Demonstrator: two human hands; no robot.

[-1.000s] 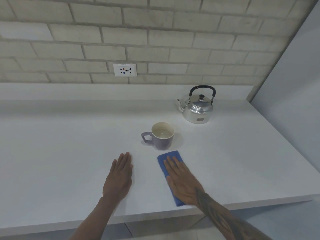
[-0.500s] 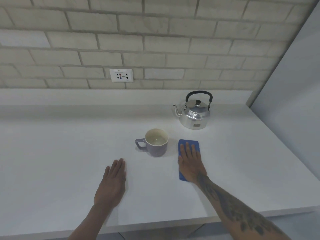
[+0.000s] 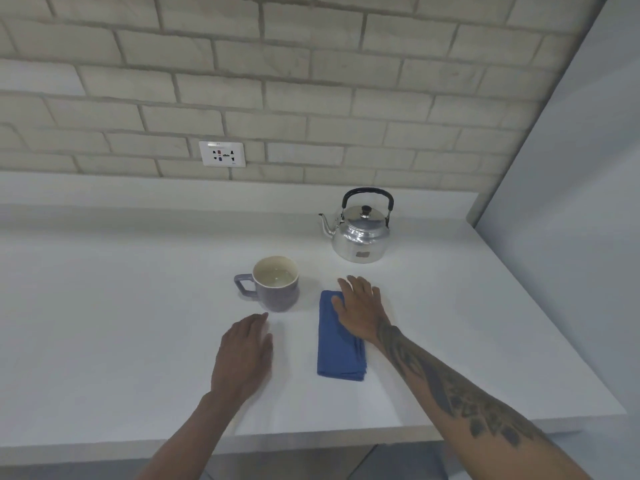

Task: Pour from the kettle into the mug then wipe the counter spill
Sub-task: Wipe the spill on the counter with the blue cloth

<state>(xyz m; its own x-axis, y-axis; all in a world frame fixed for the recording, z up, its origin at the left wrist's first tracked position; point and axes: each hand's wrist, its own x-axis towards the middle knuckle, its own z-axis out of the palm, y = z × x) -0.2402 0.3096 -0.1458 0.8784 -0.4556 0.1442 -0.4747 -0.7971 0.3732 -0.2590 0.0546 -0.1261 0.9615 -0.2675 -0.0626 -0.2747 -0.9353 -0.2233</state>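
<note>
Kettle (image 3: 360, 233) stands upright on the white counter (image 3: 104, 306) at about one o'clock from my hands, spout toward nine. Purple mug (image 3: 276, 285), liquid inside, sits at eleven o'clock, handle toward nine. My right hand (image 3: 360, 310) lies flat, fingers spread, over the top right corner of the folded blue cloth (image 3: 339, 348), gripping nothing. My left hand (image 3: 244, 355) rests released, palm down, just below the mug.

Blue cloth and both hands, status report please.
Right hand flat, partly on blue cloth. Left hand open on counter. Mug filled, kettle parked. Nothing obstructing.
</note>
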